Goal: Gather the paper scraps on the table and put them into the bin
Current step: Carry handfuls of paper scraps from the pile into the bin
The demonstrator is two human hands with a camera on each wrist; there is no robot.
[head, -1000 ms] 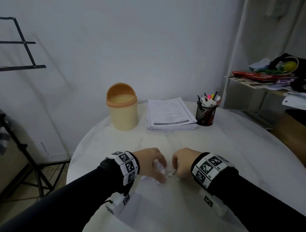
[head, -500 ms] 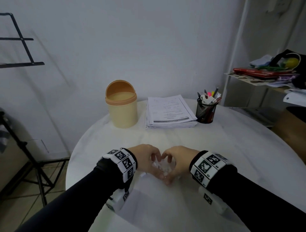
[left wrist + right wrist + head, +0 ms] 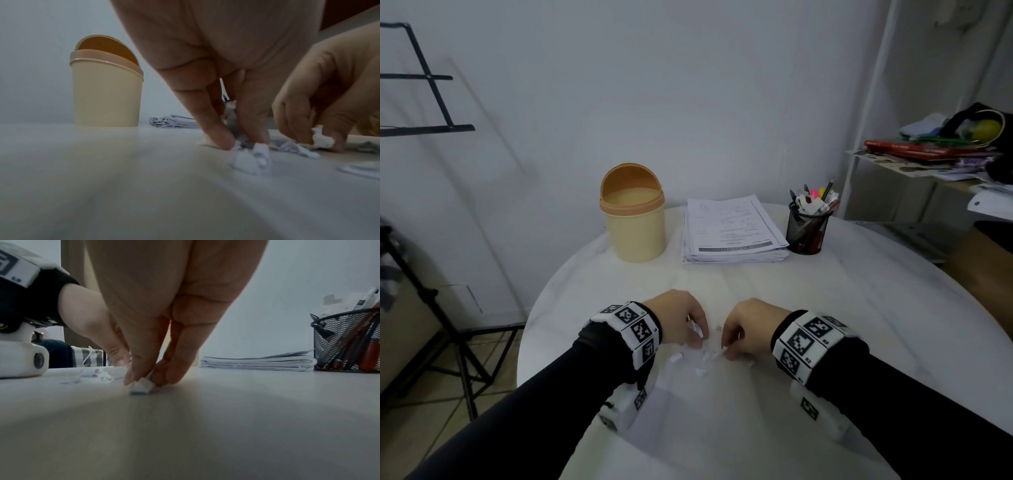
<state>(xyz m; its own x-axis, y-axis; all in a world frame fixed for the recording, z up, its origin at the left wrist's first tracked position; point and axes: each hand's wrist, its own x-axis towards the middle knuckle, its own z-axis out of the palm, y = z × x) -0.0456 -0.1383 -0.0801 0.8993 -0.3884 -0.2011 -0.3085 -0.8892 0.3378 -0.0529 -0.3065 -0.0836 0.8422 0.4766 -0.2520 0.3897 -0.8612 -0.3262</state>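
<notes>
Several small white paper scraps (image 3: 702, 357) lie scattered on the round white table (image 3: 859, 308) between and just in front of my hands. My left hand (image 3: 701, 337) has its fingertips down on the table and pinches crumpled scraps (image 3: 249, 158) between thumb and fingers. A little to the right, my right hand (image 3: 725, 348) pinches one small folded scrap (image 3: 141, 387) at the tabletop. The cream bin (image 3: 635, 219) with its orange swing lid tipped open stands at the table's far left, well beyond both hands.
A stack of printed papers (image 3: 732, 233) lies to the right of the bin, with a black mesh pen cup (image 3: 808, 228) beside it. A shelf with books (image 3: 928, 154) stands at the right. A black tripod stand (image 3: 448, 342) is off the table's left edge.
My hands were pressed together around the scraps; now they have drawn a little apart, and loose scraps show on the table between and below them.
</notes>
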